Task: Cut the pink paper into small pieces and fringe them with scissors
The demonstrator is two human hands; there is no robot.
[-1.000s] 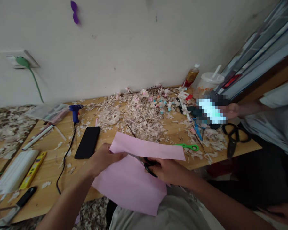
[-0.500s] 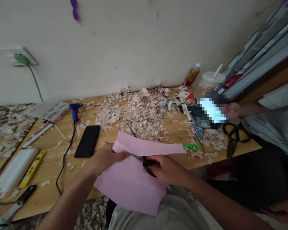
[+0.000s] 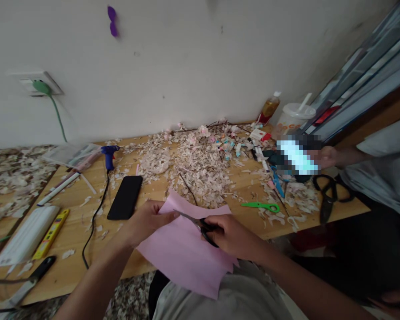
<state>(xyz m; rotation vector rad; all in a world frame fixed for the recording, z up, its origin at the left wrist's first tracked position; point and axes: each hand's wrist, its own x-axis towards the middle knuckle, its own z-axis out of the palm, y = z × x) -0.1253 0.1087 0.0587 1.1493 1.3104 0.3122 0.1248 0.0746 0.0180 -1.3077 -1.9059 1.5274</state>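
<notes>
A pink sheet of paper (image 3: pixel 186 262) spans the space between my hands, its lower part hanging over my lap. My left hand (image 3: pixel 151 221) pinches its upper left edge, thumb on top. Black-handled scissors (image 3: pixel 190 218) are in my right hand (image 3: pixel 225 231), fingers in the handle loops. Their blades lie across the paper, with the tips close to my left thumb. A partly cut strip of the sheet (image 3: pixel 200 207) rises above the blades toward the table. Green scissors (image 3: pixel 260 206) lie on the table beyond my right hand.
Paper scraps (image 3: pixel 203 173) are heaped mid-table. At left are a black phone (image 3: pixel 125 198), a blue glue gun (image 3: pixel 109 156), a yellow packet (image 3: pixel 51 234) and a black-handled knife (image 3: pixel 26 282). At right, another person's hand (image 3: pixel 326 156) holds a lit phone (image 3: pixel 298 156) near large black scissors (image 3: pixel 330 193).
The upper pink strip has swung down and back, so its right end no longer reaches the green scissors, which now show whole. The scissors' blades stay by my left thumb.
</notes>
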